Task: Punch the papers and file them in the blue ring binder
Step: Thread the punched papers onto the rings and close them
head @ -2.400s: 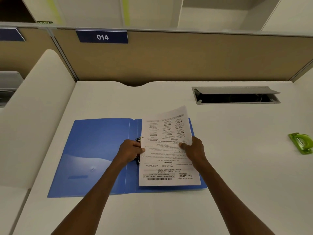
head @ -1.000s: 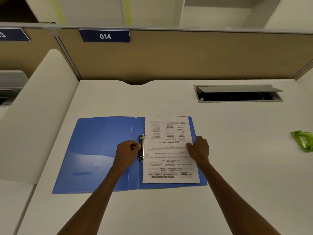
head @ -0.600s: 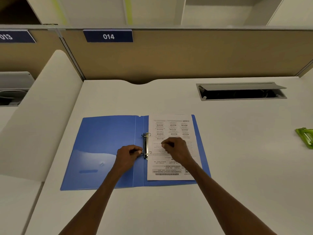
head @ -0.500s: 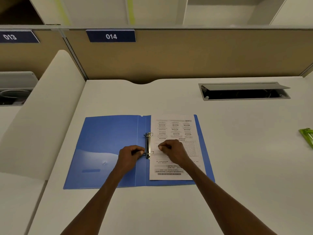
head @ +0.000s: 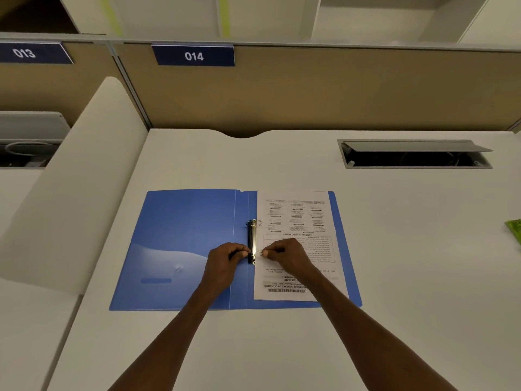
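Under the fingers point(head: 244, 253) of both hands lies a plain blue ring binder point(head: 183, 244), its clip mechanism point(head: 251, 241) black and silvery between the fingertips. Beneath the right fingers, the papers point(head: 296, 221) are white with black print and a barcode. Well right of them a bright green hole punch point(head: 514, 228) sits on the off-white desk point(head: 408, 249). Beyond, dark navy labels point(head: 194, 55) carry white numerals on a tan partition point(head: 338, 88).

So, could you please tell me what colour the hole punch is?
Bright green; the hole punch shows, cropped at the desk's right edge, in the head view.
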Demonstrator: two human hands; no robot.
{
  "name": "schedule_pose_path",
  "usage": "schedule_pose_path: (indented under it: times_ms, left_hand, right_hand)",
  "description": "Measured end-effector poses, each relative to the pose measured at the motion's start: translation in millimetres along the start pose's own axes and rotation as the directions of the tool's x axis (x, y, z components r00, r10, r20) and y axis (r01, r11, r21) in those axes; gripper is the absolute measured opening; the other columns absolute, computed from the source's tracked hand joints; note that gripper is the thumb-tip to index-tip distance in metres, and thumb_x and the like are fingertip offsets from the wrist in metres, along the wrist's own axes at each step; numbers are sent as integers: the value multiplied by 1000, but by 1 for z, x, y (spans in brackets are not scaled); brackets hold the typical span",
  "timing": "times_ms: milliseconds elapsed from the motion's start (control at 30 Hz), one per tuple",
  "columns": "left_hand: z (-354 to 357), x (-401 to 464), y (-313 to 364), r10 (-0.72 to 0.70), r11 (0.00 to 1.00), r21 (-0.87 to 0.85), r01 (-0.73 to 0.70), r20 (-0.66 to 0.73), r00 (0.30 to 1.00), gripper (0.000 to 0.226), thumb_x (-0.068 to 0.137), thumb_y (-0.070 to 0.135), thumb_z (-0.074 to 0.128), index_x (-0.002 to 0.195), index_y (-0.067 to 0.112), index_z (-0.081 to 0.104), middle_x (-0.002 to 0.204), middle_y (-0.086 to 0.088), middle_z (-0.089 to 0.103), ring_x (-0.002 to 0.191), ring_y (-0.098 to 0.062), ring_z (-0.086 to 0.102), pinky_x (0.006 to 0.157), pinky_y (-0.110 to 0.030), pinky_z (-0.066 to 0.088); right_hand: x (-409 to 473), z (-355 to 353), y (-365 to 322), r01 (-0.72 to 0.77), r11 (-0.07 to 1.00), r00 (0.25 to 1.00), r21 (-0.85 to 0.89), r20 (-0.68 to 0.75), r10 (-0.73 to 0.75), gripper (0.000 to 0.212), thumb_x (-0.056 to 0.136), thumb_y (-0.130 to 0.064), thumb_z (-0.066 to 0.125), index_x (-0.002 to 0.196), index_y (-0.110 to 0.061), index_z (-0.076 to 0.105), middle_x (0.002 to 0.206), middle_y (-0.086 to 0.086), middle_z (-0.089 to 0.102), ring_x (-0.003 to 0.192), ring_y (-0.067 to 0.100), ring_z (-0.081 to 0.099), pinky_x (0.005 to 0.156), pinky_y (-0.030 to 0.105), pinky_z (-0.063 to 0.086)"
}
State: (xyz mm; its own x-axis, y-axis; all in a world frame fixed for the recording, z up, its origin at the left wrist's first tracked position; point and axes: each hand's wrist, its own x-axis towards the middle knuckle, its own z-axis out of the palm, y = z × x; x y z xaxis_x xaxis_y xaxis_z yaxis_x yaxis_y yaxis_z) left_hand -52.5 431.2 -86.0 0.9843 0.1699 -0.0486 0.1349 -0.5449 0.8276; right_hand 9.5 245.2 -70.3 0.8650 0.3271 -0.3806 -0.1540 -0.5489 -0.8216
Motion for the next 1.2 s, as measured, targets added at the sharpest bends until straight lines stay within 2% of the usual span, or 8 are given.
schedule_pose_path:
  times_ms: [167,333,500,600,900,1000,1100,1200]
  left_hand:
    - [0,2,-1,3,1000,12,-3,2,1000,13,92,16,60,96,13,72,92,1,69,79,-1,59,76,-6,43]
    - [0,2,0,14,998,61,-13,-12,1000,18,93,17,58,98,8,72,95,-10,72,82,-10,59,77,-10,42]
    - [1,4,9,67,988,142,-65,-7,998,21,95,16,54,96,7,73,88,-13,72,77,-10,55,73,-11,38]
    - [2,1,11,51,988,147,-44,-45,998,20,94,17,56,97,7,73,89,-11,71,79,-13,59,76,-20,46]
    - [5,-3,20,-14,994,109,19,-45,999,19,91,14,61,99,2,72,93,-14,72,84,-20,65,81,-28,52]
    - [10,-11,26,-54,996,73,60,-86,995,18,93,12,58,99,3,72,93,-16,71,81,-17,61,78,-26,51]
    - [18,-22,32,-99,994,29,105,-157,983,16,92,11,59,104,5,69,98,-11,69,85,-13,59,77,-17,44]
    - [27,-35,38,-169,986,-52,161,-244,955,19,89,8,62,107,2,63,103,-13,66,92,-19,60,81,-25,50]
  right_hand:
    - [9,0,-5,-51,999,998,-16,24,51,17,81,-20,75,92,-8,77,89,6,75,77,10,65,69,17,48]
    - [11,4,-5,-72,997,997,-8,-14,72,17,78,-19,78,87,-5,77,85,8,75,70,8,63,68,19,47]
    - [14,8,-9,-97,994,995,-44,-41,96,20,75,-25,81,76,-5,76,60,-9,64,53,1,53,55,15,37]
    - [14,10,-9,-100,994,994,-37,-42,98,20,74,-25,81,75,-5,76,57,-10,62,53,1,53,54,15,38]
    - [10,8,-9,-104,994,994,-33,-36,103,16,75,-24,81,70,-9,75,54,-13,59,51,0,52,56,15,39]
    - [7,6,-13,-136,991,990,-15,-29,135,19,73,-23,82,78,-6,77,61,-8,66,57,1,56,58,15,41]
    - [2,1,-17,-124,992,992,25,-27,124,14,75,-17,80,83,-7,77,82,3,75,76,9,65,74,23,50]
    - [-9,-10,-13,-86,992,991,-91,-115,76,7,80,-15,75,84,-10,74,88,2,74,74,6,62,79,26,52]
